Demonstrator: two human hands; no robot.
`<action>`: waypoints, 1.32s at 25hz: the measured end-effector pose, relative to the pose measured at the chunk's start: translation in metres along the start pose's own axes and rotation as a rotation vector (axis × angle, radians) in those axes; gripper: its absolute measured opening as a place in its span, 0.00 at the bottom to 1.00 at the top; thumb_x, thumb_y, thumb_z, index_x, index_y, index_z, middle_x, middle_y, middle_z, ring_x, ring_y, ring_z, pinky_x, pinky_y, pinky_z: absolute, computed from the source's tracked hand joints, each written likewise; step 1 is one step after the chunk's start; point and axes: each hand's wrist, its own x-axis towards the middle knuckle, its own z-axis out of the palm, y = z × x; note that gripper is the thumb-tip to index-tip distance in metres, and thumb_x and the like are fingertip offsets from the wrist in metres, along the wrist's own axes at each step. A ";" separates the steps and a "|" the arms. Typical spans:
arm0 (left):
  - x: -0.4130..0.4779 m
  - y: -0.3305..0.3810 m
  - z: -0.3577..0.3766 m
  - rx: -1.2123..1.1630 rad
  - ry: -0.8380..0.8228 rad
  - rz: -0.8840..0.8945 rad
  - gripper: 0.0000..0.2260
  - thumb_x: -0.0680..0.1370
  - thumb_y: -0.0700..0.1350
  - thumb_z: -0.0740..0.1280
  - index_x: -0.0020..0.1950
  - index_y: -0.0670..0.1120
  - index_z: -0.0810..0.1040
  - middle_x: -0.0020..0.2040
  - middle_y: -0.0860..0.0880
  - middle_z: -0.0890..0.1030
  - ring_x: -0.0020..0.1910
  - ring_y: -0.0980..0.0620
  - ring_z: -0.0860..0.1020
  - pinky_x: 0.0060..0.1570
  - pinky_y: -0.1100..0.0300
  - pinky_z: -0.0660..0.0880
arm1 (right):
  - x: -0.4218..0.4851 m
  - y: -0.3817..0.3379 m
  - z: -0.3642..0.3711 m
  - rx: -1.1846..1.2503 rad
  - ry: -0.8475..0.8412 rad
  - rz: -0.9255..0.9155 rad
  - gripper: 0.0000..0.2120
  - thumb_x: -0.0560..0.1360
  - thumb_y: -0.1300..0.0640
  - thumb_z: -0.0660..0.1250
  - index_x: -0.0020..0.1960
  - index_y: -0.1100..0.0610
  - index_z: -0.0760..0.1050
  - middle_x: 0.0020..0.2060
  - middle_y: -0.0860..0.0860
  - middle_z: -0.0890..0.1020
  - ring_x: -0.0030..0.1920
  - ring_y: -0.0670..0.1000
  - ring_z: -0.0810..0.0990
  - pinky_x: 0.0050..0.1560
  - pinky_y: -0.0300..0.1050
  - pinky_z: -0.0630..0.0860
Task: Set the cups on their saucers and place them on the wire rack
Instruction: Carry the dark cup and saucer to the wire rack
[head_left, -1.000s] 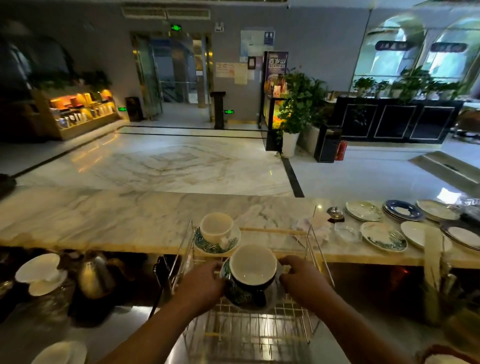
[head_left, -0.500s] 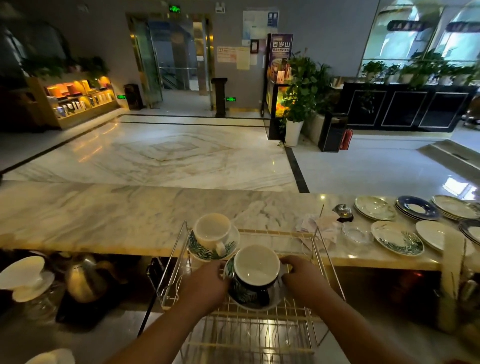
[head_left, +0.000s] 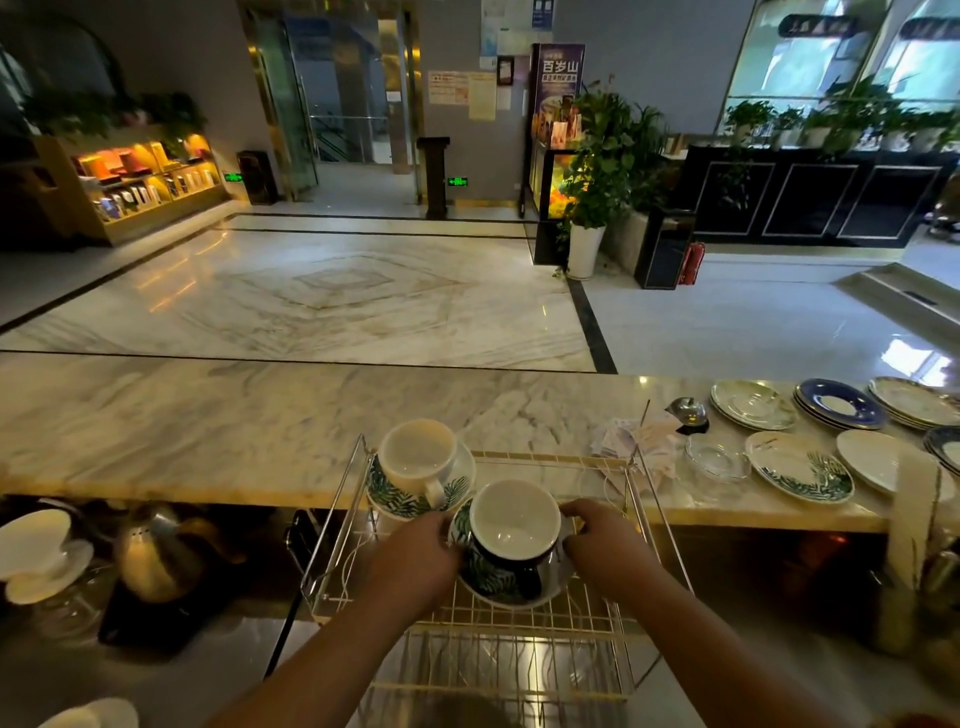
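A dark leaf-patterned cup (head_left: 511, 540) with a white inside sits on a saucer (head_left: 519, 597) over the wire rack (head_left: 519, 623). My left hand (head_left: 415, 561) grips the saucer's left edge and my right hand (head_left: 605, 545) grips its right edge. Whether the saucer rests on the wires or hovers just above them is unclear. Behind and to the left, a white cup (head_left: 418, 462) stands on a leaf-patterned saucer (head_left: 457, 480) at the rack's far left corner.
The marble counter (head_left: 208, 426) runs behind the rack. Several saucers and plates (head_left: 800, 473) lie on its right end, with a glass dish (head_left: 717, 457) and a bell (head_left: 688, 413). A metal kettle (head_left: 156, 556) and white cups (head_left: 36, 551) sit low on the left.
Both hands have carried the dark cup and saucer slightly forward and down over the rack, close beside the white cup. The view has tilted up a little.
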 end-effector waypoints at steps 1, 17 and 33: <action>0.001 0.000 0.001 0.000 0.007 0.004 0.09 0.74 0.60 0.66 0.53 0.65 0.79 0.43 0.58 0.82 0.46 0.51 0.81 0.52 0.47 0.80 | 0.001 0.000 0.000 0.000 0.005 -0.002 0.19 0.76 0.60 0.69 0.66 0.49 0.75 0.43 0.46 0.81 0.37 0.46 0.84 0.32 0.39 0.80; -0.068 -0.048 0.012 0.470 -0.040 0.479 0.41 0.74 0.78 0.50 0.82 0.62 0.42 0.83 0.58 0.41 0.81 0.55 0.43 0.79 0.54 0.47 | -0.085 0.044 0.033 -0.613 0.119 -0.388 0.32 0.81 0.40 0.49 0.81 0.47 0.44 0.80 0.44 0.45 0.80 0.49 0.40 0.73 0.48 0.41; -0.043 -0.024 0.038 0.571 -0.083 0.533 0.45 0.73 0.78 0.48 0.82 0.56 0.39 0.83 0.53 0.39 0.82 0.49 0.46 0.78 0.52 0.48 | -0.073 0.047 0.025 -0.639 0.058 -0.374 0.33 0.82 0.41 0.48 0.81 0.51 0.39 0.82 0.50 0.45 0.78 0.48 0.37 0.74 0.45 0.41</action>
